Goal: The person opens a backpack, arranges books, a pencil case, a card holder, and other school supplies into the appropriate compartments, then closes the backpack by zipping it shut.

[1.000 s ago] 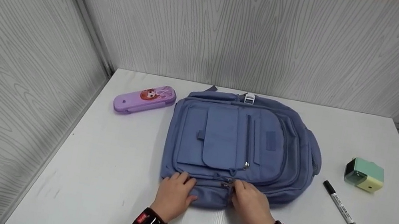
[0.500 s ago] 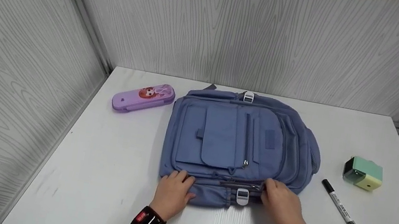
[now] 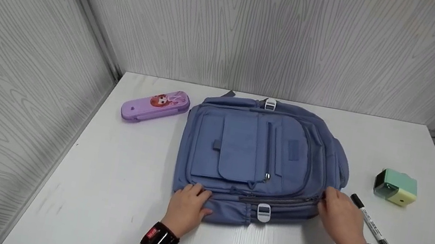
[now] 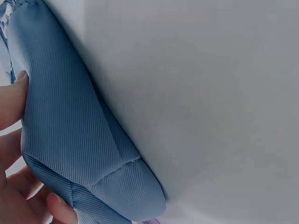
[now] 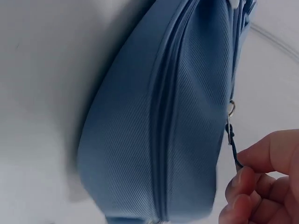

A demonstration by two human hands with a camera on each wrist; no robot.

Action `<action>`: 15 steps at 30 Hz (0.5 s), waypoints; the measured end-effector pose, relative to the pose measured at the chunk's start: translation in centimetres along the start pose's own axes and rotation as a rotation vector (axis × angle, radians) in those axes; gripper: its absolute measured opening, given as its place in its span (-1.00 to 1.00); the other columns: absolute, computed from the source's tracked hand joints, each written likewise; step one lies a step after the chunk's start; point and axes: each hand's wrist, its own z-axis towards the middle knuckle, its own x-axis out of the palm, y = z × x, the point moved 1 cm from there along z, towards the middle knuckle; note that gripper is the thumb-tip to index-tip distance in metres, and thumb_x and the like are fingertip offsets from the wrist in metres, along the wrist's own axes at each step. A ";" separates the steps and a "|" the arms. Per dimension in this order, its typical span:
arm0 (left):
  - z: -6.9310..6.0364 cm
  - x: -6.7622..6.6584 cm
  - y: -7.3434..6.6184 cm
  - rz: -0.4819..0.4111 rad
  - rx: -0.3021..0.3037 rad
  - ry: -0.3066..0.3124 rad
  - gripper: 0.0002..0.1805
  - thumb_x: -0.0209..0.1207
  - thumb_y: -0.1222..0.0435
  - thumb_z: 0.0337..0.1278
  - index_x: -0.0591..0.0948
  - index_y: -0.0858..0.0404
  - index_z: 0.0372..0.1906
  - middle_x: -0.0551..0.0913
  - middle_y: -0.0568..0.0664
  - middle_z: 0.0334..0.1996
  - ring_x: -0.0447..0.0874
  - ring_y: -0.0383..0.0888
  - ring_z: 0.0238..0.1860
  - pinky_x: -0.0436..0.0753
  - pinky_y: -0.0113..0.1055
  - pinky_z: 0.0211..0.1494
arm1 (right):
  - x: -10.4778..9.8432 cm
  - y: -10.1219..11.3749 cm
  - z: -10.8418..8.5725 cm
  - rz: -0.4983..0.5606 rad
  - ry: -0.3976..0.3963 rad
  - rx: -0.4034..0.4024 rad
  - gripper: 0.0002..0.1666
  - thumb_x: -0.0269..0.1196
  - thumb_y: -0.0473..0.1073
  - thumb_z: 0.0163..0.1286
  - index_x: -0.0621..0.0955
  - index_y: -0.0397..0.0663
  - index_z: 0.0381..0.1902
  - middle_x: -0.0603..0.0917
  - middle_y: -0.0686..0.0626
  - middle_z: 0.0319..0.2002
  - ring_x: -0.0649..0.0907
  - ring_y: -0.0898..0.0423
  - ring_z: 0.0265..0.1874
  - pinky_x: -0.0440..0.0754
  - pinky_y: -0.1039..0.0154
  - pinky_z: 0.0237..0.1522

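Observation:
A blue backpack (image 3: 239,148) lies flat, front side up, with its top toward the right. At its near bottom corner, by the side pocket (image 3: 226,212), my left hand (image 3: 187,207) grips the fabric; the left wrist view shows the thumb and fingers (image 4: 60,207) around the edge. My right hand (image 3: 342,220) is at the near upper side of the bag. Its thumb and fingers pinch the cord of a zipper pull (image 5: 233,144), seen in the right wrist view. A dark grey strip runs along the zipper track (image 3: 279,201) behind that hand.
A purple pencil case (image 3: 156,106) lies left of the bag. To the right are a black-capped marker (image 3: 372,225), close beside my right hand, and a green and yellow box-shaped object (image 3: 395,187). Grey wood-grain panels (image 3: 233,27) enclose the white table (image 3: 123,185).
My right hand has moved right along the bag's near side, drawing the zipper pull with it. The grey strip has lengthened and a white buckle has come into view. My left hand stays put.

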 end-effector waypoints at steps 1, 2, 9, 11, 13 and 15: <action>0.0 0.0 0.1 -0.005 0.000 0.000 -0.54 0.43 0.04 -0.06 0.69 0.14 -0.03 0.60 -0.04 -0.22 0.59 -0.06 -0.21 0.61 -0.16 -0.25 | -0.1 -0.4 0.1 0.004 0.006 0.018 -0.78 0.25 -0.43 0.08 0.38 -0.20 -0.50 0.40 -0.07 -0.65 0.37 0.02 -0.70 0.31 0.12 -0.72; 0.0 0.0 0.1 -0.007 -0.001 0.001 -0.54 0.43 0.04 -0.06 0.69 0.14 -0.03 0.60 -0.05 -0.22 0.59 -0.06 -0.21 0.61 -0.16 -0.25 | -0.2 -0.7 0.3 0.010 0.019 0.040 -0.78 0.24 -0.42 0.11 0.38 -0.20 -0.50 0.41 -0.08 -0.65 0.37 0.01 -0.69 0.31 0.10 -0.71; 0.0 0.1 0.2 -0.012 -0.003 -0.002 -0.55 0.43 0.05 -0.06 0.69 0.13 -0.03 0.60 -0.05 -0.21 0.58 -0.06 -0.21 0.60 -0.14 -0.24 | -1.1 -2.5 1.7 0.066 0.077 0.157 -0.86 0.18 -0.38 0.22 0.41 -0.21 -0.46 0.47 -0.13 -0.58 0.42 -0.01 -0.61 0.33 0.08 -0.64; 0.0 0.2 0.1 -0.016 -0.002 -0.004 -0.55 0.43 0.05 -0.06 0.69 0.13 -0.03 0.60 -0.05 -0.21 0.58 -0.05 -0.20 0.60 -0.13 -0.23 | -1.3 -2.9 2.0 0.087 0.068 0.182 -0.89 0.18 -0.38 0.23 0.44 -0.23 -0.44 0.51 -0.17 -0.53 0.48 -0.05 -0.58 0.36 0.05 -0.61; 0.0 0.2 0.1 -0.015 0.000 -0.007 -0.55 0.43 0.05 -0.06 0.68 0.12 -0.03 0.60 -0.05 -0.20 0.59 -0.05 -0.20 0.61 -0.13 -0.23 | -1.3 -3.2 2.1 0.109 0.065 0.192 -0.91 0.17 -0.40 0.24 0.44 -0.24 -0.41 0.53 -0.20 -0.50 0.50 -0.07 -0.56 0.38 0.05 -0.59; -0.1 0.2 0.2 -0.006 0.005 -0.013 -0.55 0.43 0.04 -0.07 0.68 0.12 -0.04 0.60 -0.06 -0.21 0.58 -0.07 -0.21 0.60 -0.16 -0.25 | -1.2 -3.3 2.1 0.144 0.072 0.199 -0.91 0.15 -0.42 0.24 0.43 -0.25 -0.40 0.52 -0.18 -0.51 0.49 -0.04 -0.56 0.36 0.09 -0.56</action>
